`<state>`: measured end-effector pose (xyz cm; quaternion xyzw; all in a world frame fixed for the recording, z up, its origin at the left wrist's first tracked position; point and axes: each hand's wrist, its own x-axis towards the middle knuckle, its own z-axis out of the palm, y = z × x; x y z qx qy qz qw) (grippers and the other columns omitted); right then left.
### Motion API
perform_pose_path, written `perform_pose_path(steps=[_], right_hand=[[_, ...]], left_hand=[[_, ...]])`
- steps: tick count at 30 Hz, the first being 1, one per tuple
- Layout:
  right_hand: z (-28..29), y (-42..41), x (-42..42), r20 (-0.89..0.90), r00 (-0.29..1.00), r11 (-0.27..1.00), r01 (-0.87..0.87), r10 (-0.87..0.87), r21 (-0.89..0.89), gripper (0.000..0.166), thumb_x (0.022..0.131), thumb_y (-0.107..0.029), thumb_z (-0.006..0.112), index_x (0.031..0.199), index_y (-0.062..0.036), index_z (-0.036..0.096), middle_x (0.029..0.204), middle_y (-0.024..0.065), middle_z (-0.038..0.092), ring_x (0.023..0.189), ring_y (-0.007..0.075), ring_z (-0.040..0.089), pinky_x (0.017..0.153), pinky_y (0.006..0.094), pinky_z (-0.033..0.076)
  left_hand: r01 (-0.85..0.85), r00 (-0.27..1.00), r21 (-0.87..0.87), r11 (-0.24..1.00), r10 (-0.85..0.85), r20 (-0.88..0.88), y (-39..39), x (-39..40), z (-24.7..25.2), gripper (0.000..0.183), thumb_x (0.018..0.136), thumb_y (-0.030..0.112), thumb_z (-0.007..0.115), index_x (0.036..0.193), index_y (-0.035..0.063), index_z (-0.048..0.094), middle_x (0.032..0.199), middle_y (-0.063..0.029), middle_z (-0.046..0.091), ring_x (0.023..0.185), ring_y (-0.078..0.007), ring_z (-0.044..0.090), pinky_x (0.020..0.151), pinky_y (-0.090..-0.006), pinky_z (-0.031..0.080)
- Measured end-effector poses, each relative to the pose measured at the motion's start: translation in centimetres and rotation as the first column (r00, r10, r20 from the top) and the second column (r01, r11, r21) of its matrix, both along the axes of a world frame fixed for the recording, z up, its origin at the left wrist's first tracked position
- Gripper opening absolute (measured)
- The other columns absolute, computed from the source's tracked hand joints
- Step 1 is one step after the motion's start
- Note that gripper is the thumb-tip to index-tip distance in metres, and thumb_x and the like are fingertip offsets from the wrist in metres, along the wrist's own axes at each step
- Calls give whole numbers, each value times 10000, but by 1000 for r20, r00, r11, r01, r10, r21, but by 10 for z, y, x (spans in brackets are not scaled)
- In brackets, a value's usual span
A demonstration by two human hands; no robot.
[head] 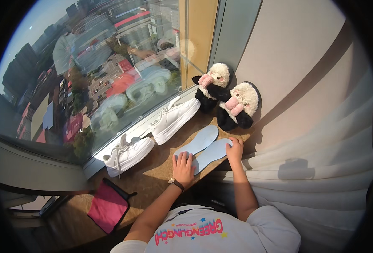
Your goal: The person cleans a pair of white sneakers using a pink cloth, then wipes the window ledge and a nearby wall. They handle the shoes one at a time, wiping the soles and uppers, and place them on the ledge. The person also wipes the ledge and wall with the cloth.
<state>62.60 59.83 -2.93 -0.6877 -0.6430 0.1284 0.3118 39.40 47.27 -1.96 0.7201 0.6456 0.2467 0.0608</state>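
Two light blue insoles lie side by side on a brown stone windowsill [161,169]. My left hand [184,169], with a dark-strapped watch on its wrist, rests at the lower-left ends of both, its fingers spread over the far insole [203,137] and next to the near insole [213,155]. At the right end of the near insole, my right hand [235,151] touches its edge with thumb and fingers; whether it grips the edge is hard to tell. Along the window, a white sneaker [131,155] stands with loose grey laces, and behind it a second white sneaker [177,118].
Two plush slippers with animal faces, one [216,82] propped by the window corner and another [240,104] nearer, stand at the right. A pink cloth [109,205] with black trim lies at the sill's left. White curtain [303,183] hangs on my right; the window glass [110,79] bounds the far side.
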Motion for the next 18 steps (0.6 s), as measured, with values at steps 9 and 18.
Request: perform_pose_path(steps=[9,18], right_hand=[[23,-12,-25,253,967,999,-7,18,-45,303,789,-132,712,1088,-100,677,1069,132,556,1096,345,506,930,463,424],[5,-34,-58,360,845,893,-445,395,65,456,841,-166,660,1292,-147,596,1440,187,434,1342,377,388,1071,502,325]], left_hand=[[-9,1000,9,1000,8,19,8,-8,-16,548,846,168,634,1348,2,492,1402,-220,451,1334,-395,388,1128,-523,289],[-31,998,62,998,28,57,10,-2,-14,504,850,104,609,1333,1,506,1400,-222,456,1328,-402,398,1111,-527,314]])
